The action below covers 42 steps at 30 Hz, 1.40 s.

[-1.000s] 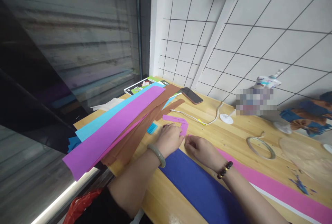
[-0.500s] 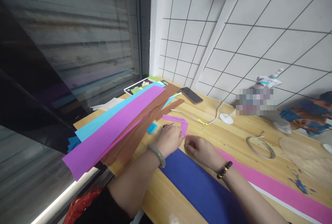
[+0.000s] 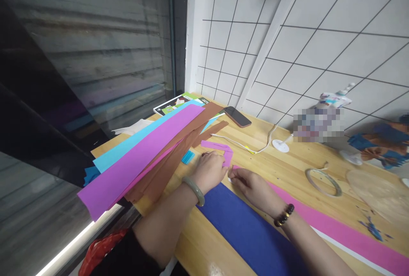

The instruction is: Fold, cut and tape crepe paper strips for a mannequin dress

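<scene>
Hidden: the fingertips of both hands are curled under, away from where I stand, so what passes between them is hard to make out; a patch by the far wall is blurred.
Left hand: the left hand (image 3: 209,170) rests knuckles-up on the table (image 3: 281,163), fingers folded down onto the near end of the pink paper strip (image 3: 220,148); it seems to pin the strip, though I cannot tell if it pinches it.
Right hand: the right hand (image 3: 252,186) lies just right of the left one, fingertips drawn narrow at the end of the long pink sheet (image 3: 338,229); whether they hold paper I cannot tell.
Strip: bent like a hook, lying flat just beyond the two hands.
Near: a dark blue sheet (image 3: 249,229) runs under both wrists, cut off by the lower edge.
Left: a fan of purple, brown and light blue paper (image 3: 143,156) overhangs the table edge by the window.
Far: a phone (image 3: 237,116), a white cable (image 3: 255,146) and a booklet (image 3: 172,104).
Right: a tape ring (image 3: 323,181), paper scraps (image 3: 370,227), and blue-and-brown craft figures (image 3: 378,148) partly cut off.
</scene>
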Motion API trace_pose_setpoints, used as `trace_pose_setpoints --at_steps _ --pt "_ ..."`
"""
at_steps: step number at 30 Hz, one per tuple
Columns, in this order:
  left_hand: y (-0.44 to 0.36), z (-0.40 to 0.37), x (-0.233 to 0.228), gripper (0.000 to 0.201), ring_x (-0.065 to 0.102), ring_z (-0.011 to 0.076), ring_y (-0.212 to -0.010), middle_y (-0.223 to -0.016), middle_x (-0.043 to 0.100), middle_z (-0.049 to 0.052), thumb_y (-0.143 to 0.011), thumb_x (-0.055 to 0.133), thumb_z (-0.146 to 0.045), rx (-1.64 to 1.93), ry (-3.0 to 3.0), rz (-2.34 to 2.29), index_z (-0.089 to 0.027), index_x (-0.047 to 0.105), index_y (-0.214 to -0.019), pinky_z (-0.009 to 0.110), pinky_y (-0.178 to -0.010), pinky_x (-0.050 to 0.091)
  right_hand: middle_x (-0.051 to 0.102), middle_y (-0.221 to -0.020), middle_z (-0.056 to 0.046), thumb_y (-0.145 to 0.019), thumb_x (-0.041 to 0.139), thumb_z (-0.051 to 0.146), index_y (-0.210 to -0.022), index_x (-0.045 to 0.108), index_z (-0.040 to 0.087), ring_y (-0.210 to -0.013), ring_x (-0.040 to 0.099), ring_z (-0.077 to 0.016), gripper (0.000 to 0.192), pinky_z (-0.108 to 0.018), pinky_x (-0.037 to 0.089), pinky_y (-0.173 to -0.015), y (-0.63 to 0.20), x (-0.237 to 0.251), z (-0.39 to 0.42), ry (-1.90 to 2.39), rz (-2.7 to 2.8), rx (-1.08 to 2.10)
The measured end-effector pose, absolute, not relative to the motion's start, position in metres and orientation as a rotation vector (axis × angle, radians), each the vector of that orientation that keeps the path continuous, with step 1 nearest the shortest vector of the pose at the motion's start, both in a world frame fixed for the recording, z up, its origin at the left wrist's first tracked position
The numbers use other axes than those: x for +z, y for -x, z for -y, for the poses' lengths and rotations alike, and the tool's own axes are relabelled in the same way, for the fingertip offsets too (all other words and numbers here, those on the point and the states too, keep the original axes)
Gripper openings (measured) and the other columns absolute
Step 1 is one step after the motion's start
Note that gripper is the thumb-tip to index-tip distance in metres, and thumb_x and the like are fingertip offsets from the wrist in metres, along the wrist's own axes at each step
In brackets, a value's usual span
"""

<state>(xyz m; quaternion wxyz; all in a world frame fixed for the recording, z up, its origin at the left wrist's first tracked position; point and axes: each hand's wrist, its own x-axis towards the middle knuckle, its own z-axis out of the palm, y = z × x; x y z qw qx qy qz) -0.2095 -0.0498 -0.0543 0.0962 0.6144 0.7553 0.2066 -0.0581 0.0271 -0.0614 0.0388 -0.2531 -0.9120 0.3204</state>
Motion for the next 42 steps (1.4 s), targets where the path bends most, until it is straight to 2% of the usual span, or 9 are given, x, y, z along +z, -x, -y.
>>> trace_pose_setpoints --at_steps 5,10,15,21,28,36,42 --pt "0.21 0.05 -0.055 0.017 0.058 0.0207 -0.083 -0.08 0.062 0.008 -0.081 0.051 -0.026 0.609 -1.849 -2.241 -0.015 0.063 -0.075 0.031 -0.075 0.043 0.065 -0.092 -0.004 -0.082 0.038 0.023 -0.091 0.057 0.02 -0.084 0.059 -0.0164 0.022 -0.028 0.042 -0.078 0.057 -0.061 -0.026 0.756 2.774 1.016" --pt "0.21 0.05 -0.056 0.017 0.057 0.0209 -0.085 -0.083 0.062 0.009 -0.081 0.05 -0.026 0.604 -1.853 -2.239 -0.015 0.063 -0.078 0.03 -0.077 0.042 0.066 -0.087 -0.004 -0.082 0.038 0.024 -0.089 0.058 0.019 -0.079 0.06 -0.0164 0.022 -0.028 0.043 -0.075 0.056 -0.063 -0.027 0.767 2.761 1.024" --pt "0.21 0.049 -0.057 0.016 0.058 0.0209 -0.087 -0.084 0.062 0.008 -0.081 0.051 -0.025 0.578 -1.842 -2.254 -0.015 0.063 -0.081 0.03 -0.078 0.042 0.067 -0.091 -0.005 -0.082 0.039 0.025 -0.095 0.059 0.019 -0.083 0.061 -0.0173 0.024 -0.029 0.043 -0.076 0.056 -0.064 -0.027 0.775 2.749 1.027" --pt "0.209 0.049 -0.055 0.016 0.058 0.0202 -0.083 -0.082 0.062 0.008 -0.081 0.052 -0.025 0.592 -1.857 -2.256 -0.015 0.064 -0.079 0.03 -0.076 0.043 0.067 -0.088 -0.004 -0.082 0.04 0.024 -0.089 0.061 0.019 -0.079 0.061 -0.0169 0.022 -0.029 0.044 -0.075 0.055 -0.063 -0.027 0.777 2.747 1.02" --pt "0.209 0.05 -0.054 0.019 0.058 0.0198 -0.086 -0.082 0.063 0.008 -0.082 0.049 -0.025 0.61 -1.841 -2.24 -0.015 0.065 -0.08 0.03 -0.079 0.043 0.067 -0.1 -0.006 -0.083 0.041 0.024 -0.098 0.063 0.019 -0.092 0.061 -0.0173 0.028 -0.029 0.044 -0.083 0.053 -0.067 -0.028 0.75 2.719 1.022" --pt "0.209 0.05 -0.057 0.019 0.058 0.02 -0.087 -0.084 0.063 0.008 -0.082 0.049 -0.026 0.623 -1.854 -2.246 -0.015 0.065 -0.085 0.031 -0.08 0.043 0.068 -0.094 -0.005 -0.083 0.04 0.023 -0.095 0.063 0.018 -0.085 0.062 -0.0164 0.026 -0.029 0.046 -0.078 0.05 -0.071 -0.032 0.744 2.7 1.055" --pt "0.209 0.049 -0.056 0.018 0.058 0.0197 -0.086 -0.083 0.063 0.008 -0.082 0.05 -0.026 0.6 -1.827 -2.242 -0.015 0.065 -0.081 0.031 -0.079 0.043 0.067 -0.1 -0.007 -0.083 0.041 0.022 -0.097 0.065 0.019 -0.092 0.06 -0.0181 0.027 -0.032 0.044 -0.085 0.05 -0.069 -0.031 0.711 2.7 1.047"
